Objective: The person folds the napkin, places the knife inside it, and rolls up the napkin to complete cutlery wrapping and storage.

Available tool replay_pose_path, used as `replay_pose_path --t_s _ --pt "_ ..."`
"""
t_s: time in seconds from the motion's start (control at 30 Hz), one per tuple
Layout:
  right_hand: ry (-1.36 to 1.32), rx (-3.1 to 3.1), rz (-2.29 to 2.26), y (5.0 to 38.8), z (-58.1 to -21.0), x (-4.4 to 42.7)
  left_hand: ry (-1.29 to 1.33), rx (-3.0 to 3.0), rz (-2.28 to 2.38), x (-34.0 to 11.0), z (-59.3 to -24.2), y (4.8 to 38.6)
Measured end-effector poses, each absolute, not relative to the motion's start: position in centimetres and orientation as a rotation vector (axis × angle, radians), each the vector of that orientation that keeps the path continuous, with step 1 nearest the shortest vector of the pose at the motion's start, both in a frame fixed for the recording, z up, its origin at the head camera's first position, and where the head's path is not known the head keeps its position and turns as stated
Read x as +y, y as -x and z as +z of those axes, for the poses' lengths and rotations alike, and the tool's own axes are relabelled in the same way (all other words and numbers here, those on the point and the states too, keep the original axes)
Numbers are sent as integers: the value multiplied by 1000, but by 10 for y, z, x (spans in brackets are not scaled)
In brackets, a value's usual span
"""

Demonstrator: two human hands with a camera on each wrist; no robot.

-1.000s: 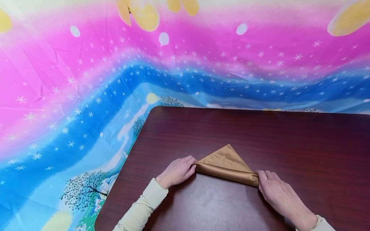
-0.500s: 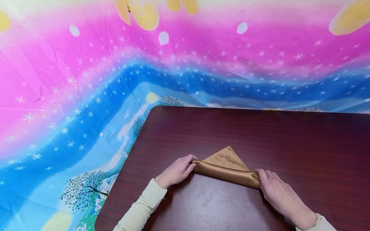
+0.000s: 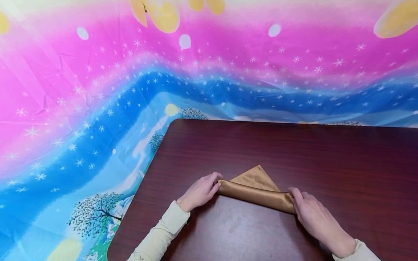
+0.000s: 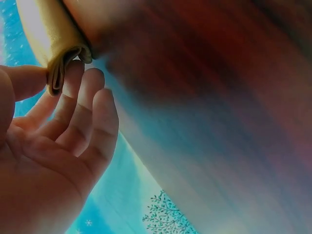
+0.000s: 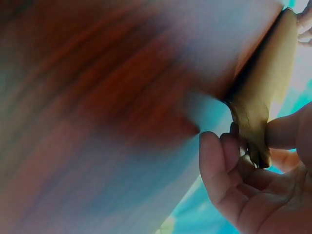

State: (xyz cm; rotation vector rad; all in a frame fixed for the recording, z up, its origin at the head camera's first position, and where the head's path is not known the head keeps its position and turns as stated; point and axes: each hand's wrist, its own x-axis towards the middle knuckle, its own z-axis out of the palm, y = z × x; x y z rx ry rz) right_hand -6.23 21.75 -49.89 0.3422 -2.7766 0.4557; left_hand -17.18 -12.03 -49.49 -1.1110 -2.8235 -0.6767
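Observation:
A shiny golden-brown satin cloth [image 3: 258, 195] lies on the dark wood table, its near side rolled into a tube and its far corner a flat triangle pointing away. My left hand [image 3: 200, 191] pinches the roll's left end between thumb and fingers. In the left wrist view the layered end of the cloth [image 4: 58, 53] shows between the thumb and curled fingers of the left hand [image 4: 58, 141]. At the roll's other end, my right hand [image 3: 318, 217] grips it. The right wrist view shows the cloth [image 5: 258, 107] pinched by the right hand's thumb and fingers [image 5: 282, 134].
The reddish-brown table [image 3: 209, 145] has a rounded far left corner. Behind and left of it hangs a pink and blue printed backdrop [image 3: 107, 90] with snowflakes and trees. Pale sleeves [image 3: 160, 228] cover both forearms.
The roll has come slightly thicker and longer between the hands, and less of the flat triangle shows. Both hands have shifted a little, keeping hold of the ends.

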Motion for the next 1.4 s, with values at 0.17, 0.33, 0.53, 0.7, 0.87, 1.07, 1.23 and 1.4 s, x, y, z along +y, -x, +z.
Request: replay_pose_path --t_s 0.17,0.33,0.53,0.7,0.87,1.07,1.23,1.4 --pt "-345 -2719 476 64 -501 218 1110 -2823 -671 -118 -495 173" --pt "-333 -2718 485 65 -500 220 1091 -2849 -619 -117 -493 172" --pt "-296 -2750 428 66 -497 222 1058 -2879 -543 -117 -493 170" --pt "-255 -2756 385 65 -497 222 1056 -2841 -478 -116 -491 168" --pt "-336 -2716 337 66 -495 223 1146 -2731 -428 -113 -490 169" --pt "-609 -2697 283 67 -493 219 1294 -2674 -237 -110 -488 169" --pt "-655 -2689 249 64 -494 215 1334 -2680 -137 -110 -488 167" --pt "-621 -2673 241 62 -494 215 1324 -2690 -119 -112 -488 165"
